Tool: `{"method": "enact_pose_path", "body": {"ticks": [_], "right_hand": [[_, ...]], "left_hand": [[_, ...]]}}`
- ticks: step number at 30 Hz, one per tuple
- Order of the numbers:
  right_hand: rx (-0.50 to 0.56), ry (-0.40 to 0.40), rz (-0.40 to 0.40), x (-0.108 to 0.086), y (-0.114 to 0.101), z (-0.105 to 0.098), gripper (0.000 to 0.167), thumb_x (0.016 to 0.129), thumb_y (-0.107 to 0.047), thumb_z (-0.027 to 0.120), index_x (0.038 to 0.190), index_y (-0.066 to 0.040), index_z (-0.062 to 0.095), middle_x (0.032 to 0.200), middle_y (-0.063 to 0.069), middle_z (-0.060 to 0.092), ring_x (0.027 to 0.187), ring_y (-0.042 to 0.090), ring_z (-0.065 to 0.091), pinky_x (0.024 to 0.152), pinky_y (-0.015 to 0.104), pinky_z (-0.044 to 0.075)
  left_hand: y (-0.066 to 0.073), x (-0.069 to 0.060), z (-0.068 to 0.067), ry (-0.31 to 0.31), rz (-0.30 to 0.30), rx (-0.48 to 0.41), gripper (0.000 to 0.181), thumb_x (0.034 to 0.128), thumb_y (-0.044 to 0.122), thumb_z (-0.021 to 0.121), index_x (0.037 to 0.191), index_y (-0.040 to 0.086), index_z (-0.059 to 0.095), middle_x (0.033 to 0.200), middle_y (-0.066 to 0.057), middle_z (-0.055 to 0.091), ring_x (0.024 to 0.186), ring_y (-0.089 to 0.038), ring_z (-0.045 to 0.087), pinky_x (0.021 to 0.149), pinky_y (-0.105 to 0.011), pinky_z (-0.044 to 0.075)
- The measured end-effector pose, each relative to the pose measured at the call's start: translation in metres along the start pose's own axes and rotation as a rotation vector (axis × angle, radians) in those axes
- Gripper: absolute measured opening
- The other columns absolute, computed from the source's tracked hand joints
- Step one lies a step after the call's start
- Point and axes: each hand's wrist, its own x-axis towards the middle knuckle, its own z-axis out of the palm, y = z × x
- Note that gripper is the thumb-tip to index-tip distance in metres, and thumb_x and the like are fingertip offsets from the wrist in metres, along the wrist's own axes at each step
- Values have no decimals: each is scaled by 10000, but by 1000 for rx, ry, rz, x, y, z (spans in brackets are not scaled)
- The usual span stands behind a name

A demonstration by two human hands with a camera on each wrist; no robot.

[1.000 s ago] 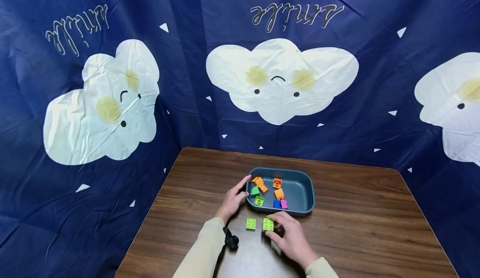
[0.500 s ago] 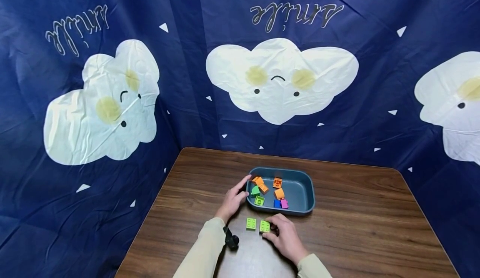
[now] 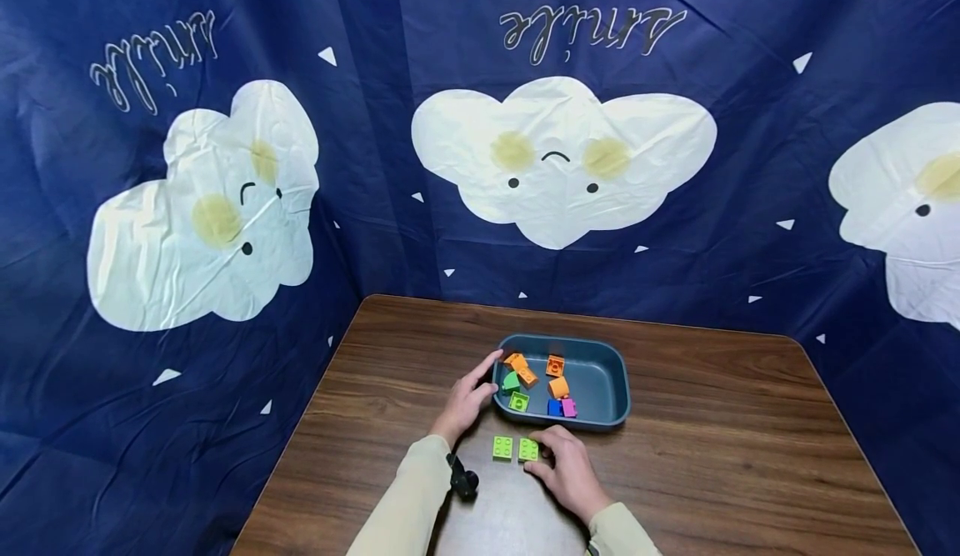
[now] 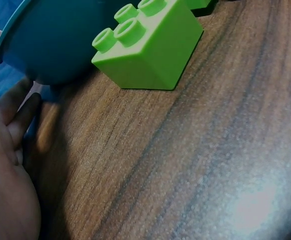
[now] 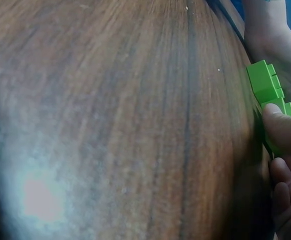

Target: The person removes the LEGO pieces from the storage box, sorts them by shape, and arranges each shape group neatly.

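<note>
My right hand (image 3: 572, 466) pinches a lime-green toy building brick (image 3: 528, 450) between thumb and fingers, studs up. In the right wrist view the thumb (image 5: 280, 122) presses its near side. A second lime-green brick (image 3: 502, 448), also studded, stands on the table just to the left, with a narrow gap between the two in the head view. My left hand (image 3: 463, 406) rests against the left end of a dark teal tray (image 3: 611, 377), its extended fingers and thumb touching the rim. That brick (image 4: 150, 55) stands close to the tray wall in the left wrist view.
Inside the tray lie several orange pieces (image 3: 555, 365), a green piece (image 3: 511, 383), a lime-green brick (image 3: 518, 402), a blue brick (image 3: 554, 408) and a pink brick (image 3: 568, 407). Wooden table (image 3: 712, 423) surrounds it. A blue cloud-printed cloth (image 3: 360, 206) hangs behind.
My right hand has moved slightly left with its lime-green brick, bringing it closer to the other one. The left hand and tray have stayed put.
</note>
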Motion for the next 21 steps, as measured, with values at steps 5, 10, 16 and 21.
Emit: {"method": "enact_pose_path", "body": {"ticks": [5, 10, 16, 21], "right_hand": [[-11, -12, 15, 0, 1, 0, 359, 767, -146, 935, 1088, -84, 787, 995, -59, 673, 829, 61, 603, 725, 256, 535], [-14, -35, 33, 1, 1, -1, 355, 784, -162, 926, 1101, -88, 786, 1021, -53, 682, 862, 50, 602, 749, 271, 542], [-16, -48, 40, 2, 1, -2, 341, 789, -159, 922, 1093, -94, 782, 1017, -55, 670, 861, 47, 593, 745, 264, 538], [-10, -50, 37, 2, 1, -2, 343, 784, -146, 924, 1090, -93, 780, 1005, -56, 660, 837, 52, 592, 735, 249, 534]], "left_hand": [[1, -1, 0, 6, 4, -10, 639, 988, 214, 576, 1567, 463, 471, 1611, 89, 474, 1516, -231, 397, 1236, -597, 264], [0, 0, 0, 11, 9, 0, 640, 984, 212, 580, 1561, 467, 477, 1601, 93, 485, 1509, -225, 406, 1235, -589, 271], [0, 0, 0, 7, -1, -4, 641, 985, 215, 578, 1554, 491, 473, 1604, 97, 481, 1513, -218, 400, 1239, -585, 266], [0, 0, 0, 5, -1, -14, 635, 993, 211, 573, 1559, 481, 471, 1611, 91, 474, 1518, -225, 393, 1239, -594, 261]]}}
